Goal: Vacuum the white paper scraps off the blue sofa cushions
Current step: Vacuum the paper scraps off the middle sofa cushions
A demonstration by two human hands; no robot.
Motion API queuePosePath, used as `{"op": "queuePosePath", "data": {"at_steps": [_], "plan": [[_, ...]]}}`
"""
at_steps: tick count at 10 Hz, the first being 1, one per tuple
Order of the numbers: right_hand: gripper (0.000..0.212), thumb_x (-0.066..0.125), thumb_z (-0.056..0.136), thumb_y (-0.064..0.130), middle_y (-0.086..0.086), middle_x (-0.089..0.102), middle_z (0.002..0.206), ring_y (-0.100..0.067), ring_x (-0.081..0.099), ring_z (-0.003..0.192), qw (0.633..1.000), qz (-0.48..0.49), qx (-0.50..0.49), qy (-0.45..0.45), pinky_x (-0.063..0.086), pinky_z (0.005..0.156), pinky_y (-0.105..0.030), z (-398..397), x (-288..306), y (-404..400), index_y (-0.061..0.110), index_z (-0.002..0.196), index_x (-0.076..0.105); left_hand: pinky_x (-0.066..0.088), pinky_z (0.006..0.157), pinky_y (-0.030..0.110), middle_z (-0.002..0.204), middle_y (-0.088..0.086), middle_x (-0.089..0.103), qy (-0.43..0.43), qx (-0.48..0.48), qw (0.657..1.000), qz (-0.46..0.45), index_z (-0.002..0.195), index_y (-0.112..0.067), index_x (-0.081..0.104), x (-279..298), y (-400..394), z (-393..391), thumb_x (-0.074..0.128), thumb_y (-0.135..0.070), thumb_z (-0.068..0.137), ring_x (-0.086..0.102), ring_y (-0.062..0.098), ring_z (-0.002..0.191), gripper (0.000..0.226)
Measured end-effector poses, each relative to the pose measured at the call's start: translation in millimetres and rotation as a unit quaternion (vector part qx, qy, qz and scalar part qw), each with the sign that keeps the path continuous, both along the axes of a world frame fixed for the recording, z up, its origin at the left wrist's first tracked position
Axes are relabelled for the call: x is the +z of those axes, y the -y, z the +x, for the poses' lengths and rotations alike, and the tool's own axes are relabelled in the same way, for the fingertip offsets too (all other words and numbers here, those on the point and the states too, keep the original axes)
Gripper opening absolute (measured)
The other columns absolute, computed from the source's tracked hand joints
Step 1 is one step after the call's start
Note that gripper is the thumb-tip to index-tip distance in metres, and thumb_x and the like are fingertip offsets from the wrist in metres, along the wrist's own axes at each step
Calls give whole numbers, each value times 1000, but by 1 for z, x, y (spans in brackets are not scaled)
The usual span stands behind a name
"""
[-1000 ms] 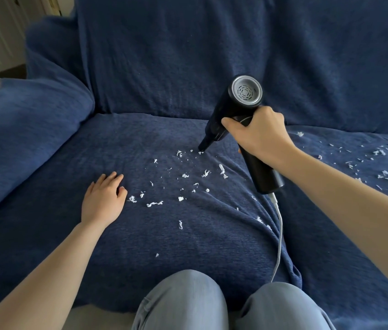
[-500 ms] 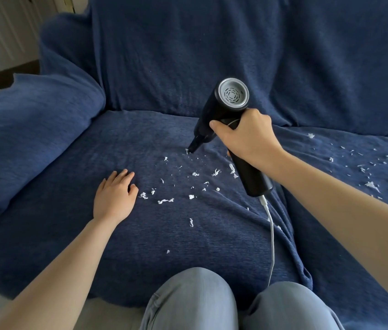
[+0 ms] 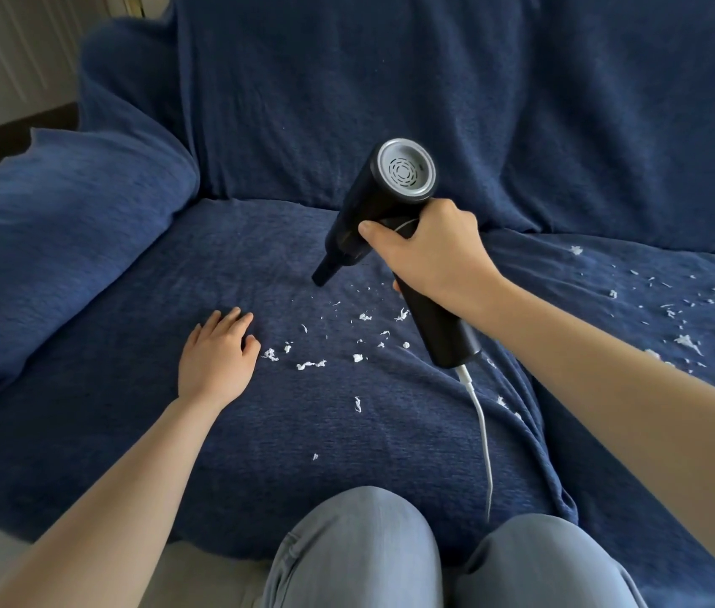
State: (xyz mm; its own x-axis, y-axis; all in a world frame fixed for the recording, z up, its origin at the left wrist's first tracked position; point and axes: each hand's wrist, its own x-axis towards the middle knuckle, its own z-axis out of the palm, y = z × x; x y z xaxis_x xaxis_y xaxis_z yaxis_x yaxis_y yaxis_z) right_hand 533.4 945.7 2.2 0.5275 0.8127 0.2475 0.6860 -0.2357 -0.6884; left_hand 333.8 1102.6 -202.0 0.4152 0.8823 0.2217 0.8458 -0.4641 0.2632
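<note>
I see the blue sofa cushion (image 3: 259, 432) filling most of the view, with my grey-trousered knees (image 3: 355, 546) at its front edge. My right hand (image 3: 430, 256) grips the black handheld vacuum (image 3: 373, 212), nozzle angled down just above the cushion. My left hand (image 3: 217, 357) lies flat, fingers relaxed. White paper scraps (image 3: 309, 365) lie between them, more at right.

Blue sofa cushion (image 3: 136, 388) w/ white paper scraps (image 3: 311, 364) scattered, left hand (image 3: 215, 355) flat on it
</note>
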Motion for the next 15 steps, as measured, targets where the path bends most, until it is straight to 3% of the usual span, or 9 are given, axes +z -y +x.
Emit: {"op": "queuePosePath", "data": {"at_steps": [4,7,8,9,11,13,15], "plan": [[40,68,86,48,-2,68,63,-22,70,68,999,-16,39,-11,61,76,-36,-19,3,10,19,62,54,18,118,41,153,0,35,-2,1,1000,2,143,-21,43,-2,2,-1,36,-29,99,25,21,144,45],[38,66,86,48,-5,68,65,-27,71,80,1000,-6,-11,10,57,84,-38,16,-2,16,17,66,60,18,117,41,153,1,35,0,4,1000,0,142,-20,44,-1,3,-2,36,-28,99,25,21,144,44],[39,64,86,51,-4,69,68,-22,70,83,999,-5,-31,29,56,85,-35,31,-4,20,13,80,67,18,117,41,153,0,35,0,4,1000,0,142,-20,44,-1,3,-1,36,-29,99,25,21,144,45],[39,64,85,52,-3,70,72,-20,69,82,998,1,-45,40,53,76,-30,41,-3,25,14,81,66,19,117,42,152,1,36,0,4,1000,2,142,-19,45,-2,3,-1,36,-28,99,26,22,143,44],[38,65,86,51,-4,70,73,-21,67,91,999,-3,-29,39,53,83,-31,28,-1,31,15,76,64,20,117,42,152,1,36,-5,4,1000,1,142,-19,45,-1,2,-1,36,-28,99,26,22,143,44],[40,65,87,50,-4,69,66,-20,69,78,999,-13,-36,33,55,79,-32,37,-1,37,18,65,57,19,117,41,152,0,36,-6,4,1000,1,142,-20,45,-1,2,-2,36,-29,99,26,22,143,44],[40,63,88,49,-4,67,67,-20,67,82,995,-7,-85,43,49,66,-26,62,0,49,12,71,63,19,117,42,152,2,37,3,3,1000,4,141,-18,46,-1,3,-1,37,-27,99,28,23,143,44]]}}
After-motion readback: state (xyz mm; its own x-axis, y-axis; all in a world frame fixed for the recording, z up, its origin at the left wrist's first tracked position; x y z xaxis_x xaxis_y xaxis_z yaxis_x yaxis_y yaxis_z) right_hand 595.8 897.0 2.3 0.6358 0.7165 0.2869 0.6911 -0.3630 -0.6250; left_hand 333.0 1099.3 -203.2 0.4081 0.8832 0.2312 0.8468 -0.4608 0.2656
